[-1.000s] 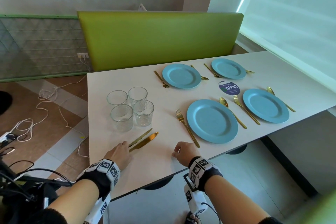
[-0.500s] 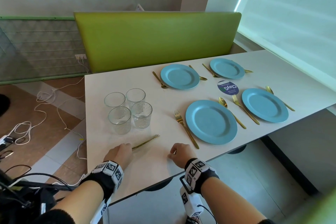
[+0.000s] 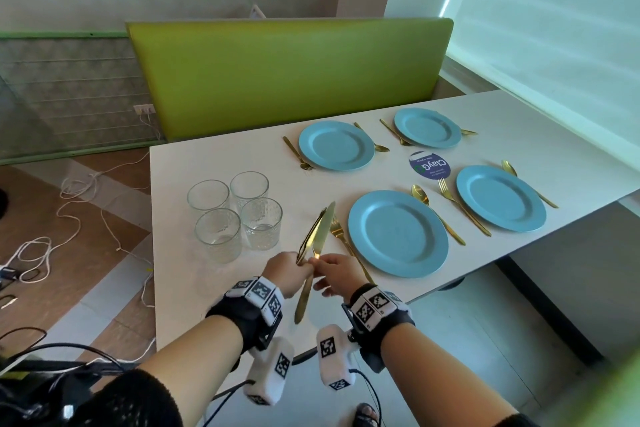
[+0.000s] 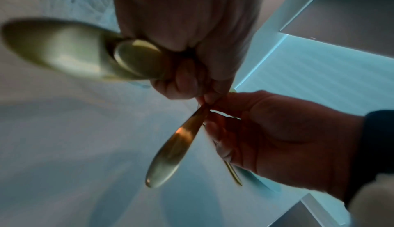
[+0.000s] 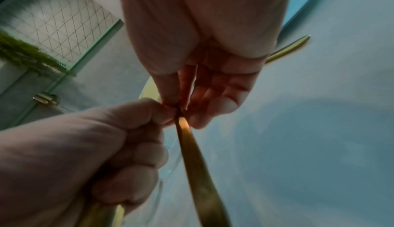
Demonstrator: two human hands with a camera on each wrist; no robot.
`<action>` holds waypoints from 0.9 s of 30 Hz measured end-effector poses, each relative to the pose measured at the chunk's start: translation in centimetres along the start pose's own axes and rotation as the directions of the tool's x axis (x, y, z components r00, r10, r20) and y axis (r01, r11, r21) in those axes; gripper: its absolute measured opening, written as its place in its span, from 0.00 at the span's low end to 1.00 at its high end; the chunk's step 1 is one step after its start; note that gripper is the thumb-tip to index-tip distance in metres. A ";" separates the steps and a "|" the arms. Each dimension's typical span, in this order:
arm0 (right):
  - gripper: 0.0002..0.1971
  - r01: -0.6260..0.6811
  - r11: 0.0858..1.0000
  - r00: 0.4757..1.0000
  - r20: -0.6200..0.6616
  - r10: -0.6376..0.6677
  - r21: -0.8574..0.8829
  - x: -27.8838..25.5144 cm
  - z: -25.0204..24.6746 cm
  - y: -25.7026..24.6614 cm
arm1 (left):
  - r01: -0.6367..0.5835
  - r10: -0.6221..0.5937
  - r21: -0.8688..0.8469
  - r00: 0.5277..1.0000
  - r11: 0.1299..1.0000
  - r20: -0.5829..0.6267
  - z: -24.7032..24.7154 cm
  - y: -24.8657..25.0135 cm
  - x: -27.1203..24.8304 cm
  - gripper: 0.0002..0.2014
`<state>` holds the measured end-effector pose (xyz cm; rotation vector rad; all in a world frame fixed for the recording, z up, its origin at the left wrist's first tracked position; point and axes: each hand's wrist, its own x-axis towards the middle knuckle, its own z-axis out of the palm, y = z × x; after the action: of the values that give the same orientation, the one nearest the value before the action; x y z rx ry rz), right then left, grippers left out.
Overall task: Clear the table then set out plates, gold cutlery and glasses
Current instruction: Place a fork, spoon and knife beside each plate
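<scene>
My left hand (image 3: 298, 263) grips a bunch of gold knives (image 3: 313, 236) by their handles, lifted above the white table (image 3: 214, 288) with the blades pointing away. In the left wrist view the handle ends (image 4: 136, 58) stick out of the curled left hand (image 4: 181, 45). My right hand (image 3: 320, 262) pinches one gold knife (image 3: 323, 229) at its middle; its handle (image 3: 303, 302) hangs toward me. The right wrist view shows that pinch by the right hand (image 5: 181, 111) on the knife handle (image 5: 196, 163), with the left hand (image 5: 85, 154) beside it. Several blue plates lie set out, the nearest plate (image 3: 398, 234) just right of my hands.
Several clear glasses (image 3: 235, 215) stand grouped left of my hands. A gold fork (image 3: 343, 239) lies left of the nearest plate, a spoon (image 3: 433, 211) on its right. A round blue sticker (image 3: 429, 165) sits between the plates. A green bench back (image 3: 287, 76) stands beyond the table.
The knives that lay on the table near its front edge are now lifted in my left hand. My right hand has come over from the table and pinched one of them.
</scene>
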<state>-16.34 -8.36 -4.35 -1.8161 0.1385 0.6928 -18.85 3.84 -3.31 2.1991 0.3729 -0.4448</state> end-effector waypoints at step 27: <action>0.10 -0.196 0.732 0.934 -0.351 -0.062 -0.653 5.0 -2.5 0.0 | 0.182 -0.198 -0.694 0.978 0.696 0.058 -1.5 2.4 3.4 0.09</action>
<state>-11.26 -9.42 -6.40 -2.6650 0.2069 0.4838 -14.52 3.95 -2.26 1.4199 0.6665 -0.3160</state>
